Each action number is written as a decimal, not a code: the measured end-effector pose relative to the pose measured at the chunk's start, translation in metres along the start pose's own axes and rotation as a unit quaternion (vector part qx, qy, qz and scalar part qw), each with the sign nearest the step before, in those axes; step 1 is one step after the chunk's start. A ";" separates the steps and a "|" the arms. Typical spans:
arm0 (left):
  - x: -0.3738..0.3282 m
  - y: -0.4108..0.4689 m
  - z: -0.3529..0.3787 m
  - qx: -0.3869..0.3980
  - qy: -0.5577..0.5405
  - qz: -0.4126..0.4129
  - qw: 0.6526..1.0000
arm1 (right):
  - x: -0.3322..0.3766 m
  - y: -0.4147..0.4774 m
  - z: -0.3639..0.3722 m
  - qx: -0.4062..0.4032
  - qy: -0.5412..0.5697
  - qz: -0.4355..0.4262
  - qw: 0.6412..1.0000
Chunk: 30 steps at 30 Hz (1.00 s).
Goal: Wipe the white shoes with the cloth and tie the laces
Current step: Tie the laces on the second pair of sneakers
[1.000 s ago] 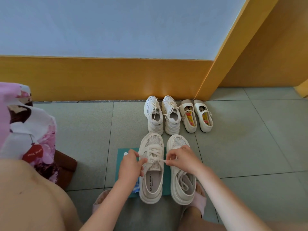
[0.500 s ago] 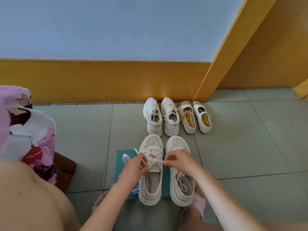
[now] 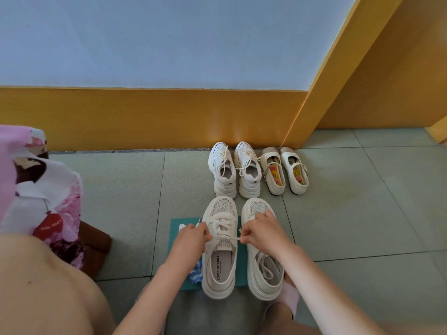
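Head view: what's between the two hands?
Head view: a taut lace of the cream CECE CHERRY sneaker spans from left hand to right hand; both pinch it.

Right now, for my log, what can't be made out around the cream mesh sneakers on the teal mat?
Head view.
Blue-and-white cloth: mostly covered by the left forearm.
Small white object on the teal mat: partly behind the left hand, unidentifiable.
Cream lace of the cream mesh sneaker: ends pinched inside the left hand and right hand; knot unclear.
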<state>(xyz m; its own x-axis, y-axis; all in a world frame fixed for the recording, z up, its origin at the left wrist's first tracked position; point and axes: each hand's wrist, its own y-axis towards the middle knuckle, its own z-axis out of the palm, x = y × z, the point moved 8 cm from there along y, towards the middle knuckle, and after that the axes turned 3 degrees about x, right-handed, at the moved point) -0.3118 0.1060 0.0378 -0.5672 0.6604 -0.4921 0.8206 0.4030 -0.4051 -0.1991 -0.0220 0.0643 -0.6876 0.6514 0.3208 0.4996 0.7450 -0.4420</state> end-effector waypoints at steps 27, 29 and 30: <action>-0.035 0.009 -0.008 0.052 -0.417 0.022 0.907 | 0.021 0.012 -0.021 -0.045 0.484 -0.002 0.874; -0.040 0.009 -0.002 0.092 -0.385 0.032 0.918 | 0.023 0.015 -0.018 -0.039 0.479 -0.007 0.877; -0.041 0.009 0.000 0.108 -0.383 0.033 0.917 | 0.023 0.016 -0.017 -0.041 0.477 -0.005 0.878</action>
<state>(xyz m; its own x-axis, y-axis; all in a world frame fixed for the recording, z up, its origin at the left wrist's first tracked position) -0.2808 0.0821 0.0542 -0.4671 0.0066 -0.8842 0.8689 0.1887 -0.4576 -0.1978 0.0073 0.0787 0.0427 0.4387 0.8976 0.5588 0.7343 -0.3855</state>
